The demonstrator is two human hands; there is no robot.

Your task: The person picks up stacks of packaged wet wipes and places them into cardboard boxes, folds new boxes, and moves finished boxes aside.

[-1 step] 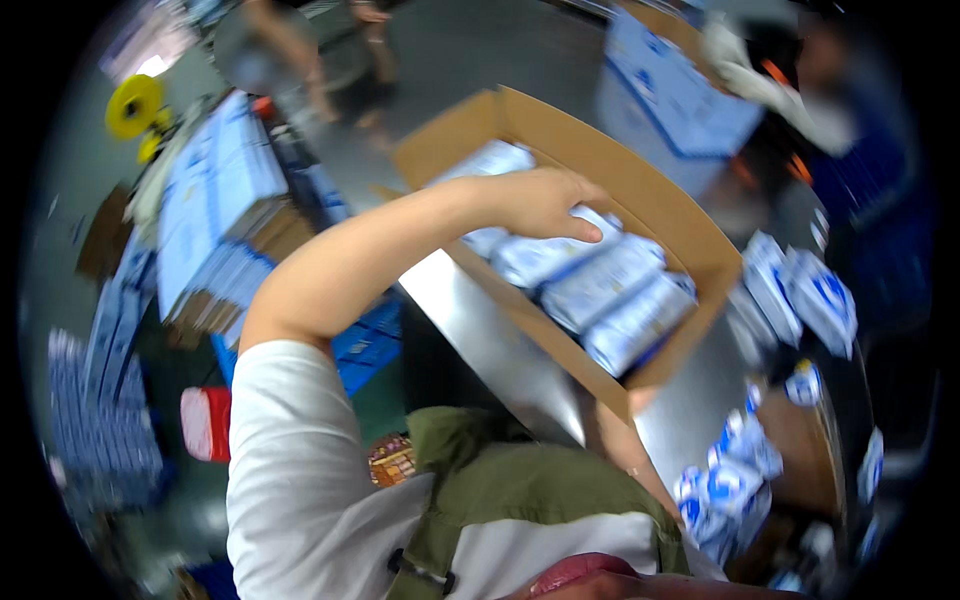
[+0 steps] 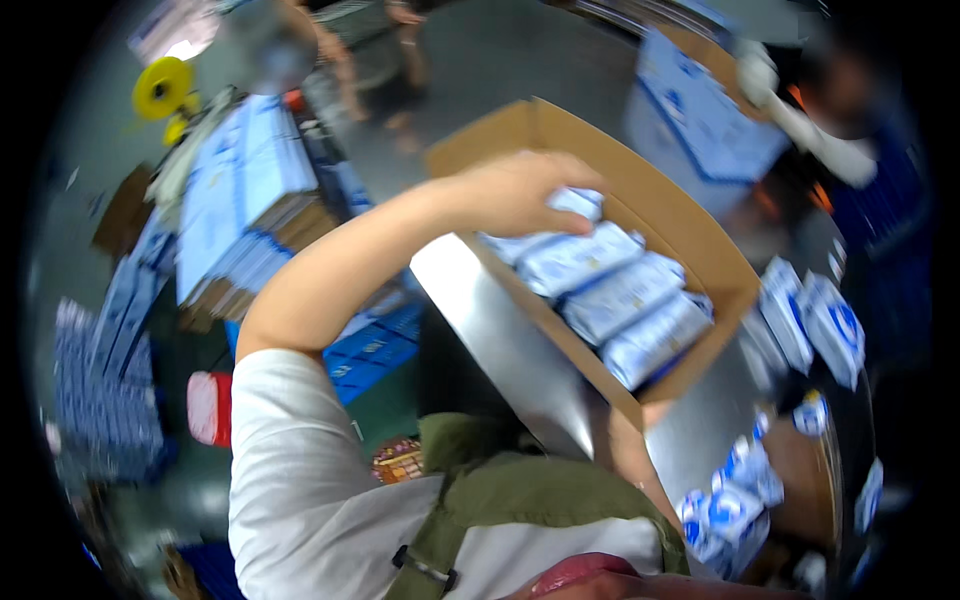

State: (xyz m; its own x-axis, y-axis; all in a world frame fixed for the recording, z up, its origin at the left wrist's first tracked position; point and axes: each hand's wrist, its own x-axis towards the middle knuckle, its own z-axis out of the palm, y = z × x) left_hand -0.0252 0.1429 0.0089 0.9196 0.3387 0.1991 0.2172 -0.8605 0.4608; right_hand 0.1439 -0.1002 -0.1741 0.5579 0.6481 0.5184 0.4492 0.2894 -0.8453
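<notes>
An uncapped brown cardboard box [image 2: 670, 180] sits at an angle on a shiny metal table [image 2: 500, 370], with several soft white-and-blue packets [image 2: 622, 295] side by side in it. Over its far left part reaches my left hand [image 2: 530, 190], slightly blurred. Its thumb and fingers are closed about the end of a white packet [image 2: 580, 203]; the hand hides the rest of it. At the near corner of the box, my right hand [image 2: 652, 414] lies against the outside wall. Most of its fingers are hidden by the cardboard.
Loose packets [image 2: 810, 315] lie right of the box, and more packets [image 2: 735, 500] are heaped nearer me. Flattened light-blue cartons [image 2: 230, 200] are stacked at left. A red-and-white container [image 2: 209, 408] stands below them. Another person's gloved arm [image 2: 820, 145] is beside a blue-white carton [image 2: 690, 105].
The whole view has shifted, so the box and surroundings sit slightly lower and further right. Against the box, my left hand is a little further back and left, with a packet end between its fingers.
</notes>
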